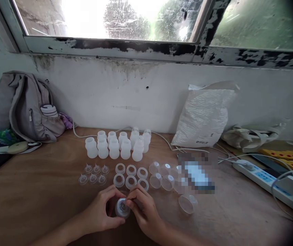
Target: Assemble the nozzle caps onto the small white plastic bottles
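Observation:
Near the table's front edge, a small baby bottle [122, 208] is seen from above, with a clear teat in its top. My left hand [102, 212] curls round its left side, thumb at the bottom and fingers at the top. My right hand [143, 210] is closed, with thumb and fingertips pinched at the bottle's upper right rim. Just beyond lie two rows of clear teats [93, 178], two rows of collar rings [131, 182] and two rows of clear domed caps [168, 182]. Another clear cap [187, 204] lies on its side to the right of my right hand.
Several frosted bottles [114, 148] stand in rows behind the small parts; some carry clear caps. A pixelated phone-like object [199, 176] lies right. A white plastic bag [202, 116] leans on the wall. A power strip [264, 177] with cables is far right, a backpack [25, 106] far left.

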Available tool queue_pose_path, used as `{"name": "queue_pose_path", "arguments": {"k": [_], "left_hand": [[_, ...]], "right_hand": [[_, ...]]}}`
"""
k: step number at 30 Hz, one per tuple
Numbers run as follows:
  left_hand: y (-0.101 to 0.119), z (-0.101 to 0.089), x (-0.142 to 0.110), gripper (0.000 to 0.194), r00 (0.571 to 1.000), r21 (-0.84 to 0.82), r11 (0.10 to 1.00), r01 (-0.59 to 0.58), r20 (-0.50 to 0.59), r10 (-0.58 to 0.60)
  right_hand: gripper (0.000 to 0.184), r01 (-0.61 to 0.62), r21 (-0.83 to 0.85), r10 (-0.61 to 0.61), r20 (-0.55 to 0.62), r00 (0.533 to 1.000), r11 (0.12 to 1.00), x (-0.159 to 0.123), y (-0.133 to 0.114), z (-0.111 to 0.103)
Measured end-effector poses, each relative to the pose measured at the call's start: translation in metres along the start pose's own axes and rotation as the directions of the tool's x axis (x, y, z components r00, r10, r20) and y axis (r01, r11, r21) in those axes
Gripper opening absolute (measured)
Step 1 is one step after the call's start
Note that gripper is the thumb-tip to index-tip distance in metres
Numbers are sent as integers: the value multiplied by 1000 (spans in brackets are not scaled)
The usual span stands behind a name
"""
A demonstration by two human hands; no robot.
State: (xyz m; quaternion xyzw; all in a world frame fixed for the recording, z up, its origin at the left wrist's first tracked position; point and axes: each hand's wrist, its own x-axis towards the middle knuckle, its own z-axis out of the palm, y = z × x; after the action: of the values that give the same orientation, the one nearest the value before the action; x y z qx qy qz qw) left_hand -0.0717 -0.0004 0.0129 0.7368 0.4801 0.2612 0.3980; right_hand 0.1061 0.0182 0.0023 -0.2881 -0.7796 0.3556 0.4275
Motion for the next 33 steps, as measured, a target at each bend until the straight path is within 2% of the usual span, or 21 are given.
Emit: {"name": "queue_pose_path", "arguments": {"k": [6,11,17,19,22,24,26,29,33], "left_hand": [[1,1,-1,31,1000,25,1000,3,-13,-3],[6,8,-5,31,995,31,998,-61,-76,63],[5,10,-9,32,996,-198,978,-64,-77,49],[1,9,-10,36,990,-206,976,-68,-136,40],[-5,8,-13,42,966,-126,987,-100,-249,66],[-7,7,-14,41,955,-68,990,-121,-279,98],[-8,7,-15,41,949,-12,988,-157,-278,147],[-7,7,-16,42,943,55,973,-222,-240,229],[-4,7,-17,39,946,57,964,-260,-185,267]], "right_hand": [[10,21,-16,-21,4,1000,1000,-2,0,0],[7,126,-57,-123,49,991,990,1,1,4],[3,186,-105,-186,14,982,977,3,-3,8],[3,153,-122,-152,17,988,981,1,-6,7],[5,64,-140,-56,55,997,988,-3,-9,2],[8,4,-155,11,97,995,988,-4,-10,-1],[11,-25,-187,55,159,986,982,-5,-10,-1],[15,3,-245,63,262,963,969,-6,-8,1],[23,8,-246,67,295,953,969,-5,-4,4]]}}
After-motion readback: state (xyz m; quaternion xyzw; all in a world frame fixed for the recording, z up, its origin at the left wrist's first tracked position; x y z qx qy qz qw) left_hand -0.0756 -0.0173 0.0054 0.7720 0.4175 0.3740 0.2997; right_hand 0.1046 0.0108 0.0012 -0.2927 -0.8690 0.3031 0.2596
